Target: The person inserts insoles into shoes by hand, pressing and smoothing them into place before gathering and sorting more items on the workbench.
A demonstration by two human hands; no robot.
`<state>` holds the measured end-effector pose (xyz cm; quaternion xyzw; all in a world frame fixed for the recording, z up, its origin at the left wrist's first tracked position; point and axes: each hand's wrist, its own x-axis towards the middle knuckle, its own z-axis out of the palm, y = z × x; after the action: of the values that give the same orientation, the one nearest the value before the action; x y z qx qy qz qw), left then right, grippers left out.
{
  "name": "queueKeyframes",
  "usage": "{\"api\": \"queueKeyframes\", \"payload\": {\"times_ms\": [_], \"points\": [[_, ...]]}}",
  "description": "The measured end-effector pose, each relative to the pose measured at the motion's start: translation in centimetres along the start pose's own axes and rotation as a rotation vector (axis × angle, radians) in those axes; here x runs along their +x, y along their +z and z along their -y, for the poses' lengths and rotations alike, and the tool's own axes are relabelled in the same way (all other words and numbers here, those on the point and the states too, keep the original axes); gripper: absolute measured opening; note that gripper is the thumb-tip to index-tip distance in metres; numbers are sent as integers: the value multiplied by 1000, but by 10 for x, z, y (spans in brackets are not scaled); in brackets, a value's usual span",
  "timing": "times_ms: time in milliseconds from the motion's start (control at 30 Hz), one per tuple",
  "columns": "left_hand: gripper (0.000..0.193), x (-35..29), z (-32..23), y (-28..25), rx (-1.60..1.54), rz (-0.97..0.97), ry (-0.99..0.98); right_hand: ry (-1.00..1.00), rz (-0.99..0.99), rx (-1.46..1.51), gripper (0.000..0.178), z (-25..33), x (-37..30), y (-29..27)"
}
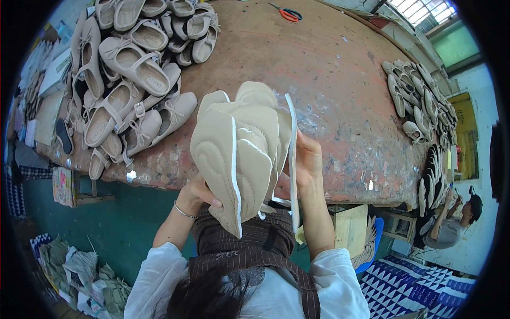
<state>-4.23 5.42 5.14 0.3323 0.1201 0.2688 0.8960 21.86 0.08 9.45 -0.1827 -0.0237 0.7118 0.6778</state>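
Observation:
Between my hands, over the table's near edge, is a loose bundle of beige shoe insoles (257, 141) with white foam edges and stitched curves. My left hand (202, 192) is closed around the bundle's lower left side, its thumb lying on the front insole. On the right side my right hand (308, 159) grips the bundle; an insole seen edge-on (292, 165) stands in front of the palm and hides part of the fingers. The insoles fan out unevenly, several overlapping.
A big heap of beige flat shoes (133, 66) covers the worn table's (340, 106) left side. More shoes (419, 98) lie at the far right. Orange-handled scissors (290, 14) rest at the back. A person (451, 223) sits at the right, near a blue chair (374, 244).

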Motion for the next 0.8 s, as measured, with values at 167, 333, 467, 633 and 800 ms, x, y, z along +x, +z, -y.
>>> {"api": "queueKeyframes", "payload": {"times_ms": [167, 333, 467, 633, 800], "points": [[96, -4, 16, -13, -164, 78, 29, 49, 73, -58, 54, -3, -8, -11], [96, -6, 18, -15, -385, 40, 46, 51, 95, 49, 45, 1, 0, -30], [92, -14, -20, -3, -178, -180, 127, -397, -300, -328, 34, 32, -18, -6], [61, 11, -44, 26, 464, -478, 229, -424, 182, -407, 45, 21, -55, 40], [58, 25, -13, 43, 678, -504, 250, -552, -91, -1088, 63, -50, -14, 33]]}}
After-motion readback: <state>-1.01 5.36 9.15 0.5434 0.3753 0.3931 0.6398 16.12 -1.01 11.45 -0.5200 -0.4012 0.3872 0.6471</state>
